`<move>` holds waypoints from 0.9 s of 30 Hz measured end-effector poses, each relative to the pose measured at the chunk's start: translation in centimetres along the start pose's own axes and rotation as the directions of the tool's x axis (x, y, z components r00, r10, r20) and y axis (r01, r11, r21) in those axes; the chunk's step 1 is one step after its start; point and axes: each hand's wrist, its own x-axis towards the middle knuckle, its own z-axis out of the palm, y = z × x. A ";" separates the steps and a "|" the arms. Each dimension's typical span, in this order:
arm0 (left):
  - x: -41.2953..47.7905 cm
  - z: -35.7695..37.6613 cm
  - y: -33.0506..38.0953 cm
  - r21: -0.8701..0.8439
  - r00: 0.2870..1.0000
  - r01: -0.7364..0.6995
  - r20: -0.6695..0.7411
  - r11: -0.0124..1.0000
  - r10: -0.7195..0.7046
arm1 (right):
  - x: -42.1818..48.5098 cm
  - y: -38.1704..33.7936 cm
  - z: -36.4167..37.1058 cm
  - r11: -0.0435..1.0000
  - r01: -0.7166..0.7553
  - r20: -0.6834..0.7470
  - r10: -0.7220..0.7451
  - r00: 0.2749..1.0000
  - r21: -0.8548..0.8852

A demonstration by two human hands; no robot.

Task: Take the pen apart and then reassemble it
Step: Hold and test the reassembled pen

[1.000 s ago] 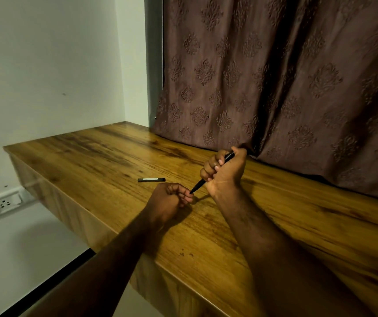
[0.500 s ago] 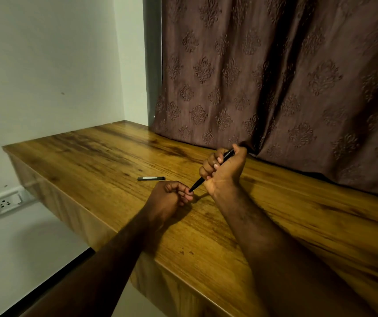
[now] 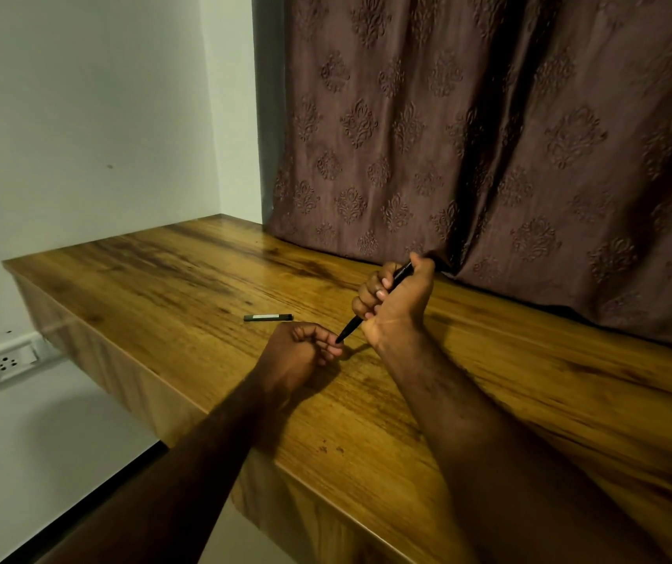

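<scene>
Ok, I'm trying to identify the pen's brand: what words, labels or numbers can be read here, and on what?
None can be read.
Loose pen part on the desk: a pale strip, maybe print, too blurred to read.
Pen in the right hand: no marking shows.
Socket: no text.

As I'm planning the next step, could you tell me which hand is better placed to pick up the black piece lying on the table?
Left. The left hand sits close beside the black piece, with only its fingertips at the tip of the pen, while the right hand is wrapped round the barrel.
</scene>
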 end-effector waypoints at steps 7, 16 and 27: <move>-0.2 0.1 0.2 0.008 1.000 0.029 0.009 1.000 -0.029 | 0.0 0.2 0.1 1.000 -0.009 0.003 0.009 1.000 -0.017; 0.2 -0.3 0.0 0.101 1.000 0.019 -0.023 0.995 -0.017 | 0.0 0.1 0.1 1.000 0.009 -0.003 -0.009 1.000 -0.030; -0.1 0.0 0.1 0.081 0.999 0.028 -0.041 0.996 -0.025 | -0.2 0.1 0.2 1.000 0.012 0.022 -0.011 1.000 -0.026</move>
